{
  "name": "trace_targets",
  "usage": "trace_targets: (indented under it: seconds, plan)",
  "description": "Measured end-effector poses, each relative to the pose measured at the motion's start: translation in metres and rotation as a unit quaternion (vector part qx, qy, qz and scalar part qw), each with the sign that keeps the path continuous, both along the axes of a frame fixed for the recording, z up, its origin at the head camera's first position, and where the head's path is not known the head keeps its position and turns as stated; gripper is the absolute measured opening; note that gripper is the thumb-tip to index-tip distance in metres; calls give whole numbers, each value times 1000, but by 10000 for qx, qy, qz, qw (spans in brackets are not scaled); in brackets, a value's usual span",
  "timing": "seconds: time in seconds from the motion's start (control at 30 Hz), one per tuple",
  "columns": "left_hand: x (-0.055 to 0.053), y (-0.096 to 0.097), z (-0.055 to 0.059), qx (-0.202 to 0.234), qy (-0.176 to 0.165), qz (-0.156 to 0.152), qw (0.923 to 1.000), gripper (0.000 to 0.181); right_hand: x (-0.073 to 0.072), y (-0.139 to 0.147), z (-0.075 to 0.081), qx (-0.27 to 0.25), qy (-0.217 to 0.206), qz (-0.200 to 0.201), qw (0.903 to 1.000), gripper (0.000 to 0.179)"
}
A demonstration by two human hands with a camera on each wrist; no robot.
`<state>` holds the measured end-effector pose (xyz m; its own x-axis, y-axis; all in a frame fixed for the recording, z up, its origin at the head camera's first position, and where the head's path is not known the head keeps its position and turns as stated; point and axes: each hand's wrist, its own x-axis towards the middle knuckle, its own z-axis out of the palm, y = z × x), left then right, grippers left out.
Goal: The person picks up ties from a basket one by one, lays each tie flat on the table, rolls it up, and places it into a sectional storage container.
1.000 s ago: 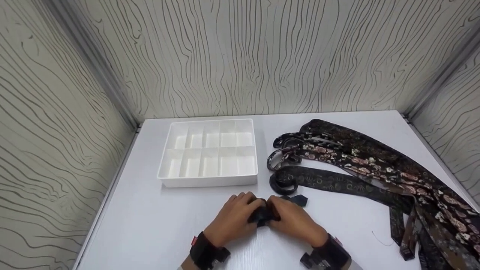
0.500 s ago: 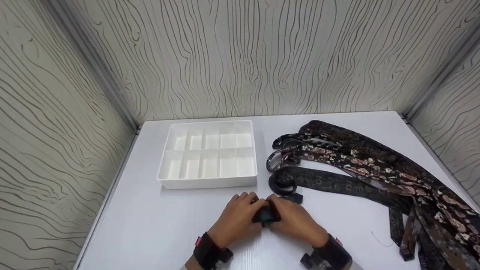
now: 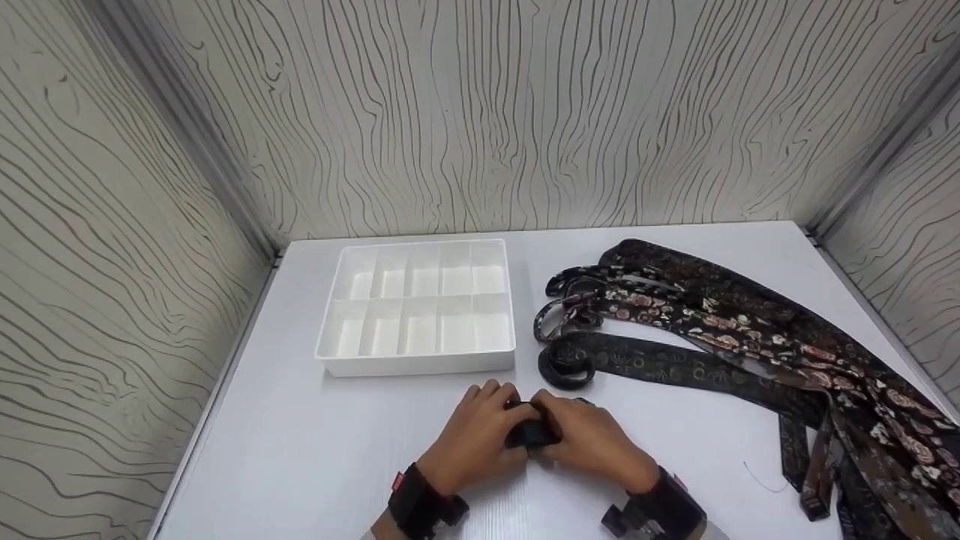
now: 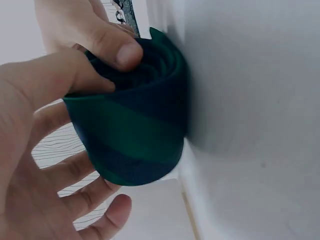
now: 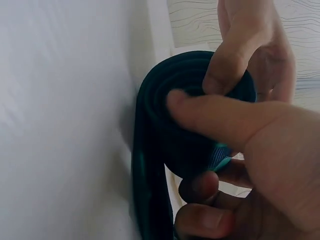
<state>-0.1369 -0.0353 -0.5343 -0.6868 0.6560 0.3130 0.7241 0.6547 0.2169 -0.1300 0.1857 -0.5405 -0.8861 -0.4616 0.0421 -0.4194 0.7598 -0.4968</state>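
Observation:
A dark green and navy striped necktie (image 4: 130, 130) is wound into a thick roll, held on edge against the white table in front of me. My left hand (image 3: 480, 439) grips the roll from the left, its thumb on the coiled end and its lower fingers spread out in the left wrist view. From the other side my right hand (image 3: 592, 439) pinches the coil, thumb pressed near its centre. In the right wrist view a short flat tail (image 5: 150, 205) of the tie runs off the roll along the table. Much of the roll is covered by both hands in the head view.
A white tray (image 3: 420, 365) split into several compartments stands behind my left hand. Several dark ties, one floral (image 3: 720, 322) and one with a leafy pattern (image 3: 667, 366), lie in a long pile at the right. Patterned panels (image 3: 465, 112) enclose the table.
The tie's loose tail beyond my right hand has drawn in and now barely shows in the head view. Both hands stay around the roll, the left having shifted slightly rightward.

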Motion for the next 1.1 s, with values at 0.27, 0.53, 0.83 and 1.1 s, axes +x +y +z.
trace_targets:
  seconds: [0.27,0.53,0.83,1.1]
  plan:
    - [2,1,-2,45,-265,-94,9996,48,0,0,2,89,-29,-7,10000,59]
    - [2,0,-2,211,-223,-182,9994,49,0,3,0,118,-57,19,9999,61]
    - [3,-3,-4,254,-181,-175,9994,62,-1,5,2,113,-173,89,9997,55]
    - [3,-6,1,687,-893,-311,9931,59,-2,8,1,-25,-191,203,9996,58]
